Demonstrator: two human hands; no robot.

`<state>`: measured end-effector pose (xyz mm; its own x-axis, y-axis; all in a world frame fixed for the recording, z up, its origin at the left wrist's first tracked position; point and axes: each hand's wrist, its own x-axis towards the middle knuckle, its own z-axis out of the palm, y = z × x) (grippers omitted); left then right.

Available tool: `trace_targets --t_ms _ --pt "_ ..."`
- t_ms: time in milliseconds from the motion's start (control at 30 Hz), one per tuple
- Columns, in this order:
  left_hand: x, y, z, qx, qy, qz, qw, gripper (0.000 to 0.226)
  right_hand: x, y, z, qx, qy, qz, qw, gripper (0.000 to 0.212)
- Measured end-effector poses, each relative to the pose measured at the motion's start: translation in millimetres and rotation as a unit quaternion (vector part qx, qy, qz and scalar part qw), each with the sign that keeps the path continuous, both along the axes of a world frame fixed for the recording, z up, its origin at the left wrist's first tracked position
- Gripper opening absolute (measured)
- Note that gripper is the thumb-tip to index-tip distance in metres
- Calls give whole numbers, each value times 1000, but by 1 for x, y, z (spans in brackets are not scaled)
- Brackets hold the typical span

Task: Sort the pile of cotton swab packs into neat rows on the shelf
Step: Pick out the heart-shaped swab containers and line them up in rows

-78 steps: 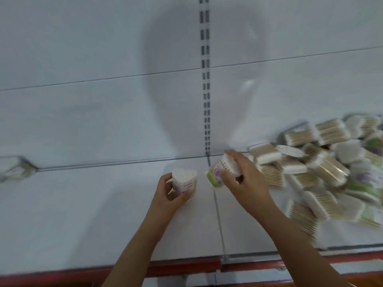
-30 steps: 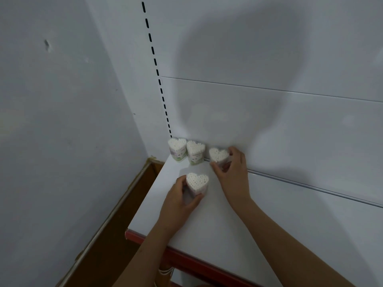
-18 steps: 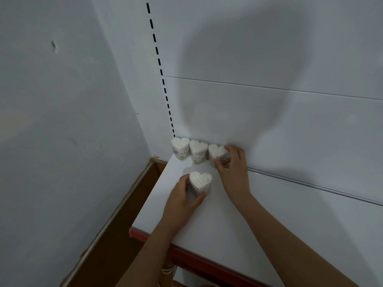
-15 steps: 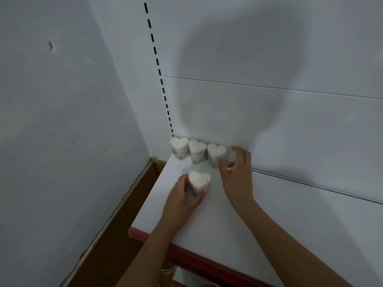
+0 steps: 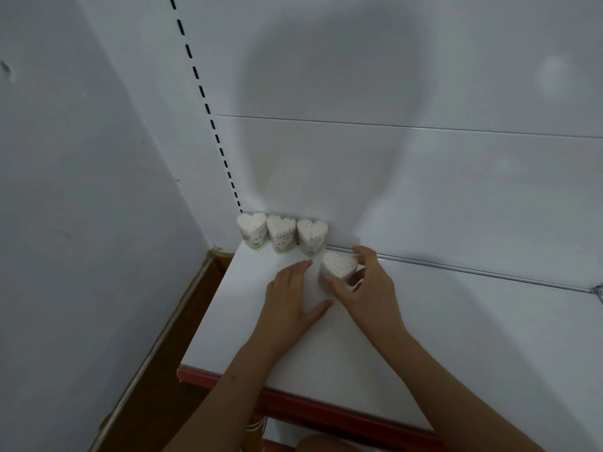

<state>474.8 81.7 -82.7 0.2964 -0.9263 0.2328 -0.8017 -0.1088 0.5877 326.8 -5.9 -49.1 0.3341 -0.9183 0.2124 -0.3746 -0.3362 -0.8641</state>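
Three heart-shaped cotton swab packs stand upright in a row against the back panel at the shelf's left corner: one [image 5: 251,231], a second [image 5: 280,234] and a third [image 5: 311,236]. A fourth heart-shaped pack [image 5: 337,267] stands just right of and in front of the third. My right hand [image 5: 362,288] grips this fourth pack, fingers curled round its right side and thumb at its front. My left hand [image 5: 290,295] lies flat on the white shelf [image 5: 456,337] just left of the pack, fingers straight, holding nothing.
The shelf has a red front edge [image 5: 326,409] and ends at the left beside a grey side wall [image 5: 81,223]. A brown cardboard box [image 5: 182,321] sits below the left end. A slotted upright [image 5: 208,109] runs up the back panel.
The view swung from the pile to the shelf's left corner. My right hand set the third pack in the row, then took the fourth pack from my left hand, which now lies flat.
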Motion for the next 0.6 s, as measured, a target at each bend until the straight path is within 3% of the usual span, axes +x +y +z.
trace_targets --t_ms 167,300,600 --pt "9 6 -18 65 -156 0 986 77 -8 -32 4 -25 -14 -51 998 53" --pt "9 5 -16 71 -163 6 984 73 4 -41 -3 -61 -30 -54 996 57" --pt "10 7 -13 96 -165 -5 982 76 32 -41 -13 -35 -50 -92 994 58"
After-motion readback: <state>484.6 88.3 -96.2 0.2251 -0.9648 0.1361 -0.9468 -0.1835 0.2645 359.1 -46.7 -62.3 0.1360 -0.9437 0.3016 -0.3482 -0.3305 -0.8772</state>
